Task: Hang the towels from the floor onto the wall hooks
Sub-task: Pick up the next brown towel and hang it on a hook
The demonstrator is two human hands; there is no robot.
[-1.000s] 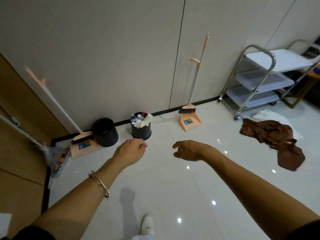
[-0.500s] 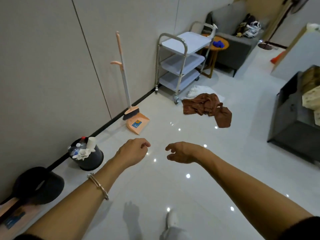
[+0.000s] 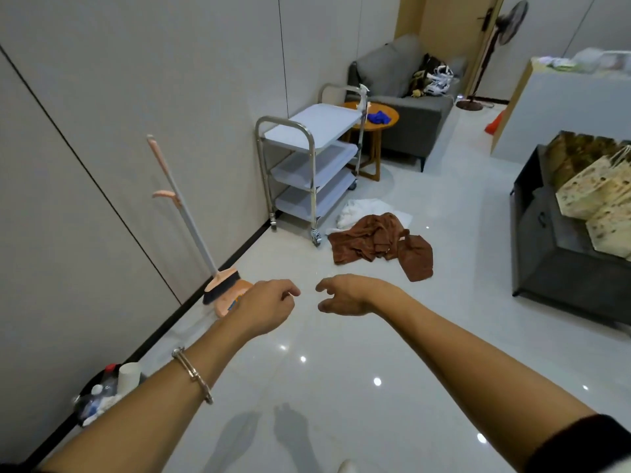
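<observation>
Holding nothing: left hand (image 3: 269, 307), right hand (image 3: 345, 295), loosely curled.

Empty hands over a glossy tiled floor

Left hand (image 3: 264, 307) and right hand (image 3: 345, 295) hover loosely curled; brown towels (image 3: 379, 242) lie crumpled beside a three-tier trolley (image 3: 307, 165), overlapping a white towel (image 3: 358, 209).

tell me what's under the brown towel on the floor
A white towel pokes out from under the far edge of the brown towel, beside the cart. How far it runs beneath, or anything else there, is covered.
</observation>
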